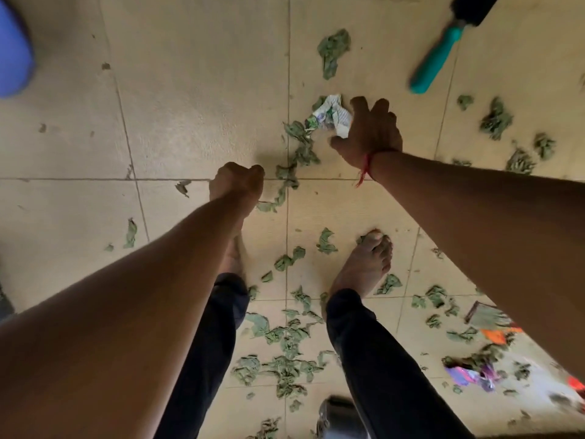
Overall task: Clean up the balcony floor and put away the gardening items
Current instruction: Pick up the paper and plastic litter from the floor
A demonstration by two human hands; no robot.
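Observation:
Dried green leaves (285, 369) lie scattered over the beige tiled balcony floor (196, 99). A crumpled white printed paper (332, 115) lies among leaves near the middle. My right hand (370, 134), with a red thread on its wrist, reaches down with fingers spread and touches the paper's right side. My left hand (237, 182) hangs lower left of it, curled into a fist; nothing shows in it. A hand brush (443, 49) with a teal handle and black bristles lies at the upper right, apart from both hands.
My bare feet (364, 264) stand among the leaves. A blue object (12, 52) sits at the upper left edge. Purple and orange wrappers (474, 372) lie at the lower right, and a dark rounded object (335, 416) sits at the bottom.

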